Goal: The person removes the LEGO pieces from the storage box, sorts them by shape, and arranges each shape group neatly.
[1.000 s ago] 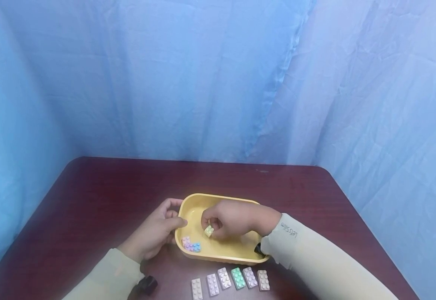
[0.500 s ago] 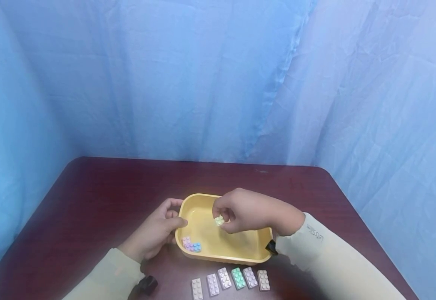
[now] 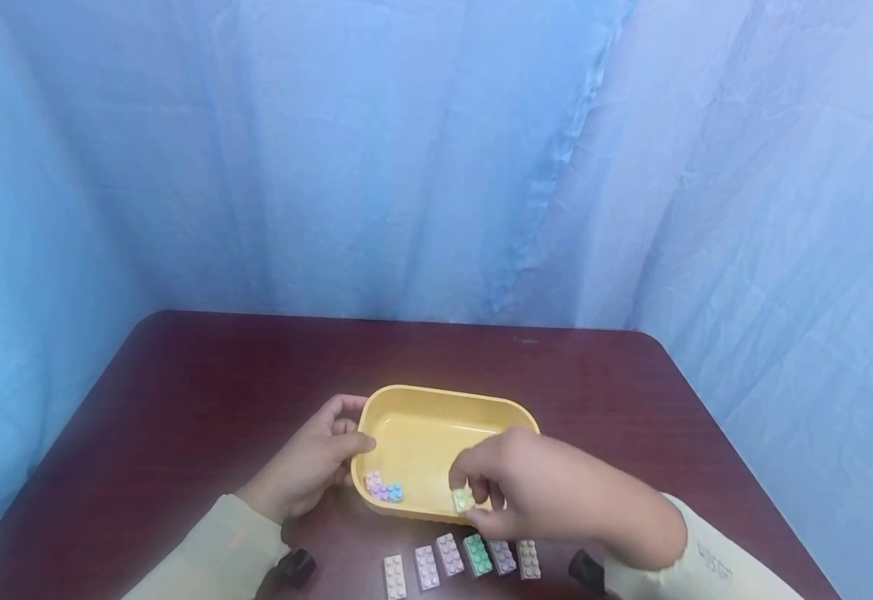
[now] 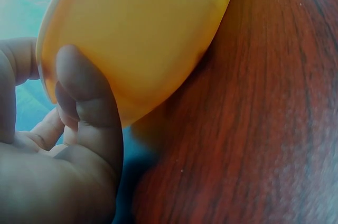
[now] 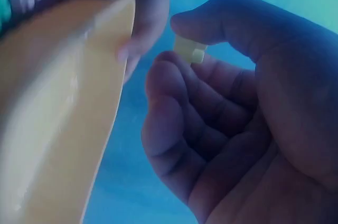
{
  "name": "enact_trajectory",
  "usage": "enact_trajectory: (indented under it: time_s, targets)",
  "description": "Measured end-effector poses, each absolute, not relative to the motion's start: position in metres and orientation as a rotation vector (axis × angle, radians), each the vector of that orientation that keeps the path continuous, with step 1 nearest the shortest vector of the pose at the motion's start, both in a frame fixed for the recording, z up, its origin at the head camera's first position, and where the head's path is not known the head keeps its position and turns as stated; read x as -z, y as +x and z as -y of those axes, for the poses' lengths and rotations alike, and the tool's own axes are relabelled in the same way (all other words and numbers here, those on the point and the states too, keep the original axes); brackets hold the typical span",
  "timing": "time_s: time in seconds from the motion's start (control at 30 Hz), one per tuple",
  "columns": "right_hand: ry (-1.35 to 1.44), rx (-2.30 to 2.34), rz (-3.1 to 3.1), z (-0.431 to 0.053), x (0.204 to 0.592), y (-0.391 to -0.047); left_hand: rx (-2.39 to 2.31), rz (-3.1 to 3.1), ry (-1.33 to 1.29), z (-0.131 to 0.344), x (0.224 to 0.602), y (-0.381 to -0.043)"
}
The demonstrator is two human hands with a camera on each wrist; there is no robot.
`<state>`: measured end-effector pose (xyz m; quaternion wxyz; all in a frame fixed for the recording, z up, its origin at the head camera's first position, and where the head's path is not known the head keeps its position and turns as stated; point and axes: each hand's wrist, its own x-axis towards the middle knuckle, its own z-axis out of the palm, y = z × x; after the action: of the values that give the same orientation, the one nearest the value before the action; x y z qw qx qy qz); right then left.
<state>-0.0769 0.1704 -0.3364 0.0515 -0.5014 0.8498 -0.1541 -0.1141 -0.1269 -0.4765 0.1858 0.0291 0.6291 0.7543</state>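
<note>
My left hand (image 3: 312,462) grips the left end of a yellow plastic tub (image 3: 413,446), thumb over the inside of the rim and other fingers outside. In the left wrist view that thumb lies against the tub wall (image 4: 148,28). My right hand (image 3: 541,487) pinches a small pale yellow toy brick (image 3: 462,499) between thumb and fingers, by the tub's near right rim. The right wrist view shows the pinched brick (image 5: 185,49) mostly covered by the thumb. Inside the tub's near left corner sit small bricks in pink (image 3: 373,479), purple and blue (image 3: 394,492).
Several eight-stud bricks stand in a row on the table before the tub, among them a green brick (image 3: 477,555) and a beige brick (image 3: 394,577). The right hand overhangs part of the row. The dark red table (image 3: 241,383) ends at blue curtains (image 3: 376,167).
My right hand has lifted the pale yellow brick from low in the tub, then brought it right and nearer to me, to the near rim. The left hand and tub stay put.
</note>
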Motion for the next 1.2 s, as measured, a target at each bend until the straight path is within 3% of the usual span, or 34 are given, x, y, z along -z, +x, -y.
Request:
enact_trajectory:
  time_s: [0.23, 0.5, 0.8, 1.2]
  targets:
    - [-1.468, 0.357, -2.568, -0.172, 0.356, -0.036, -2.115, -1.781, 0.085, 0.128, 0.476, -0.114]
    - [-1.425, 0.45, -2.471, -0.175, 0.381, -0.019, -2.105, -1.79, 0.075, 0.128, 0.476, -0.114]
    - [-1.071, 0.627, -2.43, -0.173, 0.395, 0.0, -2.103, -1.79, 0.078, 0.128, 0.475, -0.114]
    - [-1.345, 0.397, -2.437, -0.179, 0.419, -0.003, -2.115, -1.779, 0.08, 0.128, 0.476, -0.112]
